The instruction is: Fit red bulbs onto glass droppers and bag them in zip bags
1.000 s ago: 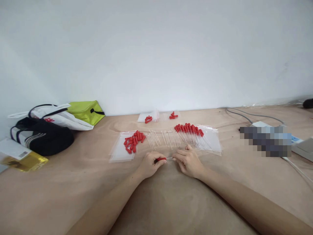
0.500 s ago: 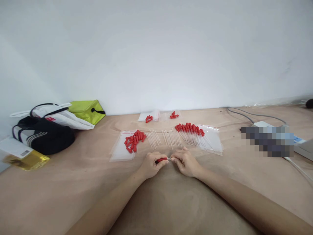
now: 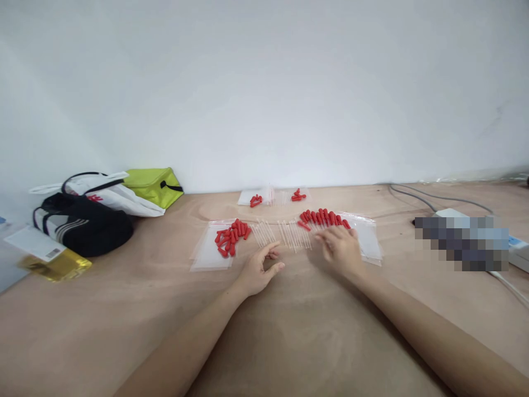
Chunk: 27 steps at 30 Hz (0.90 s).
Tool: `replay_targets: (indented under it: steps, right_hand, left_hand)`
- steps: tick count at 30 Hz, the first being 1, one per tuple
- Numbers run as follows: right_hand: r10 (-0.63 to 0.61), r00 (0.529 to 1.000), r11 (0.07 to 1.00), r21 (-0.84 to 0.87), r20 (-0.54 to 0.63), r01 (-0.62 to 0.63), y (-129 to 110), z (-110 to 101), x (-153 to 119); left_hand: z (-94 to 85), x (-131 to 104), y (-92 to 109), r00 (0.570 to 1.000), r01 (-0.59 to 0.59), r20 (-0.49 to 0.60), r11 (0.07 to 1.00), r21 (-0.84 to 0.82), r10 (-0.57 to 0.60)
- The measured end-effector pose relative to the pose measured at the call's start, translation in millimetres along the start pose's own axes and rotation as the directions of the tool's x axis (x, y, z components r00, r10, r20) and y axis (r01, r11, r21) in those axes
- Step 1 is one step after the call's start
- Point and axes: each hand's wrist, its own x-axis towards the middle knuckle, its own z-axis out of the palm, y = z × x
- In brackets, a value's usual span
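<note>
My left hand (image 3: 261,270) is open and holds nothing, its thumb and fingers apart, just in front of several thin clear tubes (image 3: 263,233). My right hand (image 3: 341,251) pinches a slightly blurred red-capped tube (image 3: 305,225); most of its clear part is hidden by the fingers. Just beyond that hand lies a row of red-capped tubes (image 3: 326,217), partly covered by it. More clear tubes (image 3: 293,235) lie between the two hands. Loose red caps (image 3: 227,241) are heaped on the left plastic bags (image 3: 206,252).
Clear bags (image 3: 371,240) lie to the right. Further back are small bags (image 3: 247,197) with red caps. A black bag (image 3: 93,229), a yellow-green bag (image 3: 146,184) and a gold packet (image 3: 64,267) stand left. Cables (image 3: 438,197) and a power strip (image 3: 452,216) are right.
My hands have parted. The left has let go of the red cap and opened; the right has moved right and forward to the row with the red-capped tube. The view has shifted slightly.
</note>
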Motion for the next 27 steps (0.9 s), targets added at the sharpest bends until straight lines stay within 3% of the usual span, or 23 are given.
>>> replay_targets:
  steps: [2, 5, 7, 10, 16, 21, 24, 27]
  right_hand:
    - [0.288, 0.954, 0.956, -0.034, -0.084, -0.292, 20, -1, 5]
    - [0.583, 0.811, 0.807, -0.079, -0.055, -0.585, 48, -1, 7]
    - [0.670, 0.743, 0.740, -0.108, 0.020, -0.664, 59, 0, 3]
    - [0.698, 0.710, 0.716, -0.132, 0.094, -0.686, 65, 2, -3]
    - [0.666, 0.744, 0.742, -0.155, 0.060, -0.652, 62, 1, -3]
    - [0.514, 0.857, 0.844, -0.163, -0.022, -0.511, 46, 6, -1]
    - [0.371, 0.928, 0.918, -0.152, 0.001, -0.367, 27, 13, 0]
    - [0.280, 0.959, 0.952, -0.138, 0.045, -0.272, 8, 22, 5]
  left_hand:
    - [-0.2, 0, -1, 1.000, -0.007, 0.005, 1.000, 0.013, 0.007]
    - [-1.4, 0, 5, 0.999, -0.036, 0.035, 0.998, 0.059, 0.034]
    - [-2.3, -1, 9, 0.998, -0.047, 0.051, 0.995, 0.084, 0.043]
    - [-3.1, -1, 13, 0.997, -0.053, 0.060, 0.992, 0.113, 0.046]
    - [-3.1, 0, 11, 0.995, -0.076, 0.077, 0.989, 0.123, 0.067]
    - [-2.9, 0, 12, 0.994, -0.084, 0.081, 0.988, 0.129, 0.074]
    - [-3.5, 1, 13, 0.992, -0.094, 0.090, 0.987, 0.130, 0.083]
    - [-3.8, 1, 12, 0.992, -0.101, 0.089, 0.985, 0.140, 0.089]
